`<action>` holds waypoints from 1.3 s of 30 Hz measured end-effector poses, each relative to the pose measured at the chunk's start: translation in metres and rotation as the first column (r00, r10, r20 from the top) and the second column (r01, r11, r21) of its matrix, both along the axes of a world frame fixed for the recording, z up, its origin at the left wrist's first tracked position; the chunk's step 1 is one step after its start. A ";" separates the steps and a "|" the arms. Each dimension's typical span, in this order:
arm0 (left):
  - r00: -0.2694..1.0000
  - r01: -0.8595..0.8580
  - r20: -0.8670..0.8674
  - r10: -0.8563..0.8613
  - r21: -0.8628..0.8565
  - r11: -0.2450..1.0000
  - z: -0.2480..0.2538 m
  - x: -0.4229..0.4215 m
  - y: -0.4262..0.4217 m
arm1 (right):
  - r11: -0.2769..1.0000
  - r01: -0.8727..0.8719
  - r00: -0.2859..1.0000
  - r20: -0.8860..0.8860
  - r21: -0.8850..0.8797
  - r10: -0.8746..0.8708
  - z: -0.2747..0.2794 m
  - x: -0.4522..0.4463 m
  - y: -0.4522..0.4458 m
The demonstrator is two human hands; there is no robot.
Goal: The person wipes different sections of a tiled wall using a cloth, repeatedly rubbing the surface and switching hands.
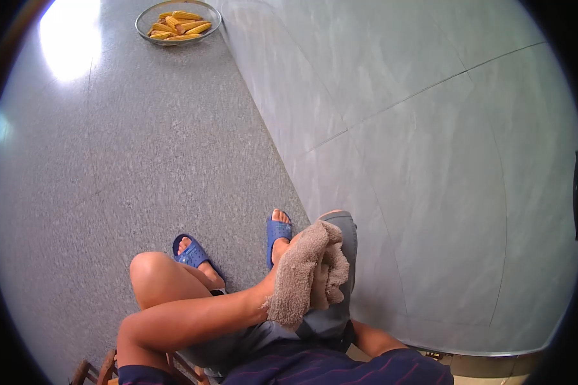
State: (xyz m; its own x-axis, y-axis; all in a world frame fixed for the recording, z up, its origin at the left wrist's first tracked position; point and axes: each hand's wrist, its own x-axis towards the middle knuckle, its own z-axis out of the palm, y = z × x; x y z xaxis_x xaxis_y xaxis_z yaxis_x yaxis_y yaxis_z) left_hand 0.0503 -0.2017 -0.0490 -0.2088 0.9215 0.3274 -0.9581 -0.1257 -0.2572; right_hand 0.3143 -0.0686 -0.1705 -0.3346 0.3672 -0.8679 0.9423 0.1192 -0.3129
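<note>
Brown towel [308, 273] covers the left hand, above the person's right thigh; fingers hidden, grip can't be told. Right hand out of sight. Glass bowl [142, 31] of corn [176, 24] well apart, on floor [141, 141].

Towel [309, 273]: beige-brown, thick looped pile, ragged at the lower-left edge. Bunched and folded, unevenly crumpled on the right side. Sits at the end of the left forearm [202, 317], covering most of the hand, over the grey shorts [327, 321]. Contact with shorts unclear.
</note>
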 end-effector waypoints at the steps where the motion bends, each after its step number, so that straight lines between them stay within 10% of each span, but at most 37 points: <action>1: 0.999 0.016 0.044 -0.019 0.075 0.997 -0.004 -0.002 0.000 | 1.000 -0.003 1.000 -0.004 0.001 0.003 0.002 -0.005 -0.002; 8: 0.968 -0.249 0.040 0.249 0.298 0.922 0.001 -0.002 -0.002 | 0.999 -0.052 0.997 -0.058 0.011 0.053 0.020 -0.057 -0.002; 10: 0.856 -0.201 -0.514 -0.061 -0.438 0.876 0.031 -0.023 -0.025 | 0.997 -0.077 0.993 -0.085 0.018 0.078 0.022 -0.073 0.005; 11: 0.567 -0.434 -0.803 -0.182 -0.479 0.763 0.060 -0.039 -0.046 | 0.996 -0.091 0.991 -0.097 0.020 0.093 0.022 -0.082 0.006; 14: 0.908 -0.212 -0.397 -0.134 -0.711 0.671 0.029 -0.035 -0.050 | 0.993 -0.117 0.987 -0.107 0.009 0.118 0.023 -0.098 0.006; 19: 0.719 -0.495 -0.680 -0.142 -0.644 0.583 0.046 -0.037 -0.036 | 0.990 -0.138 0.987 -0.091 -0.034 0.135 0.018 -0.110 0.008; 34: 0.928 -0.058 -0.365 -0.066 -0.318 0.946 0.003 -0.030 0.067 | 0.987 -0.102 0.994 0.020 -0.122 0.105 0.030 -0.125 0.087; 38: 0.777 -0.114 -0.629 -0.037 -0.199 0.973 -0.013 -0.031 0.108 | 0.984 -0.128 0.992 -0.010 -0.123 0.128 0.030 -0.125 0.102; 39: 0.904 0.027 -0.398 -0.156 -0.312 0.950 0.021 -0.051 0.093 | 0.983 -0.134 0.991 -0.018 -0.126 0.133 0.029 -0.124 0.102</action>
State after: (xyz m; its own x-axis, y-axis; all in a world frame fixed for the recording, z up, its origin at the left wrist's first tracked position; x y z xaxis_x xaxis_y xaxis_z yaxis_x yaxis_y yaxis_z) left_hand -0.0007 -0.1087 -0.0283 -0.0240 0.9966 0.0785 -0.9793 -0.0392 0.1985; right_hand 0.1898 0.0329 -0.1415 -0.3818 0.2062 -0.9009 0.9174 0.2026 -0.3424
